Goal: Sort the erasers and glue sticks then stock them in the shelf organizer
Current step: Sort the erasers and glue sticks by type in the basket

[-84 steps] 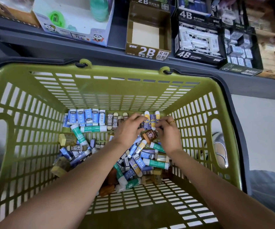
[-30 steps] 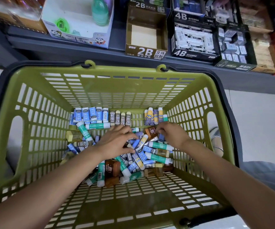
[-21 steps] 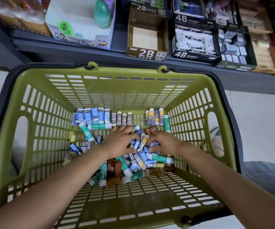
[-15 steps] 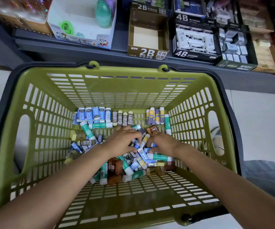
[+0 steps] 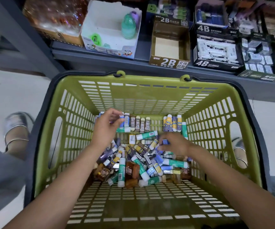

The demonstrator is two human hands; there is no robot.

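Green basket (image 5: 77, 123), perhaps blue erasers (image 5: 122, 122).

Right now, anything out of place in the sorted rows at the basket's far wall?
Yes: one green glue stick lies crosswise in front of the 2B erasers, unlike the upright rows. The loose pile remains unsorted.

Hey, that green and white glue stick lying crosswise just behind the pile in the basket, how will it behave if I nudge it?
The green and white glue stick looks like a smooth round tube lying on its side, so it would probably roll. The slotted floor of the basket may catch it. It looks stiff and probably light, easy for the right hand to lift.
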